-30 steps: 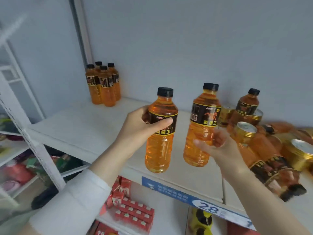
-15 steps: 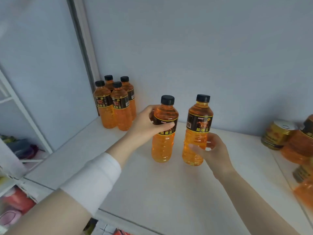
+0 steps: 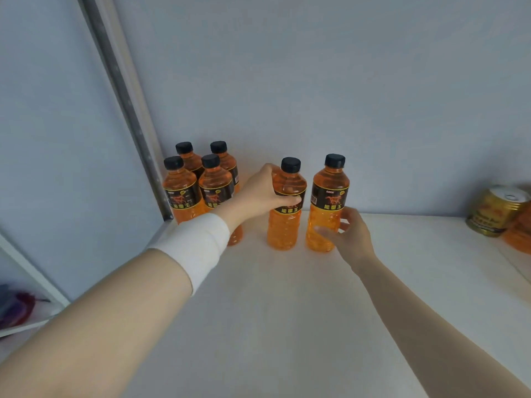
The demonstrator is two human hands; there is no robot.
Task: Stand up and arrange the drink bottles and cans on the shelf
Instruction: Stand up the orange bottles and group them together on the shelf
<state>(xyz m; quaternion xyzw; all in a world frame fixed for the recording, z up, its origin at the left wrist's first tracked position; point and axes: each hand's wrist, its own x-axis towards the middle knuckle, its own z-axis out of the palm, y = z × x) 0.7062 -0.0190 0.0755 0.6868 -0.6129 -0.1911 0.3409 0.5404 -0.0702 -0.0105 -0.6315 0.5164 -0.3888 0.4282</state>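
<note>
Two orange drink bottles with black caps and black labels stand upright side by side on the white shelf. My left hand grips the left bottle around its label. My right hand wraps the lower body of the right bottle. Both bottle bases rest on the shelf, near the back wall. Just left of them, a group of several identical bottles stands in the back left corner, partly hidden by my left wrist.
A gold can stands at the right edge, with part of another orange bottle beside it. A grey upright post runs along the back left corner. A lower side shelf with coloured items shows at the left.
Both hands carried the two bottles left and back toward the group in the corner and lowered them onto the shelf. The cans on the right have slid toward the frame edge.
</note>
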